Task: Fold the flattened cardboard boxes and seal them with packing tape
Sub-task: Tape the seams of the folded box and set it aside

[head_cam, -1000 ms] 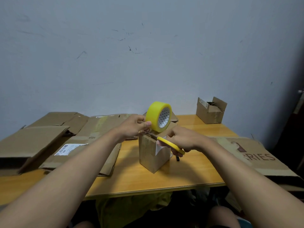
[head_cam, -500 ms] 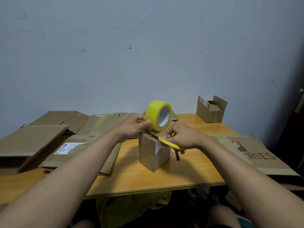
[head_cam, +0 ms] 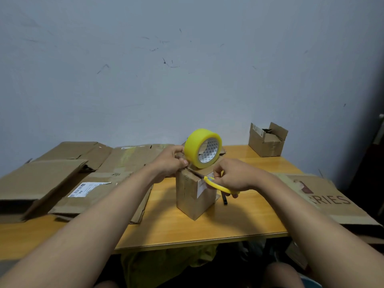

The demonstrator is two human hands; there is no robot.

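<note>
Head view, single entry.

Item: small folded cardboard box (head_cam: 195, 194), upright near the middle of the desk (head_cam: 207, 229), one corner turned toward the person.

Item: yellow packing tape roll (head_cam: 203, 148), on edge above the box's top, core facing the person's right. The left hand (head_cam: 170, 163) is closed, fingers pinched at the roll's near-left rim, just where tape meets the box's top edge.

Item: yellow-handled scissors (head_cam: 216, 185), held in the curled right hand (head_cam: 234, 175). Long axis runs from the handles at lower right up-left to the dark blades, whose tips sit at the box's top near edge, touching or nearly touching the left hand's fingertips. Whether the blades are apart cannot be told.

Governing relation: the tape span to be cut lies between roll and box, up-left of the right hand, directly off the blade tips. Right hand is the working one; left only steadies.

Judgement: cut pending; risk to left fingertips.

Other stock: flattened cardboard boxes (head_cam: 62, 175) at left; open small box (head_cam: 267, 140) at the far right.
</note>
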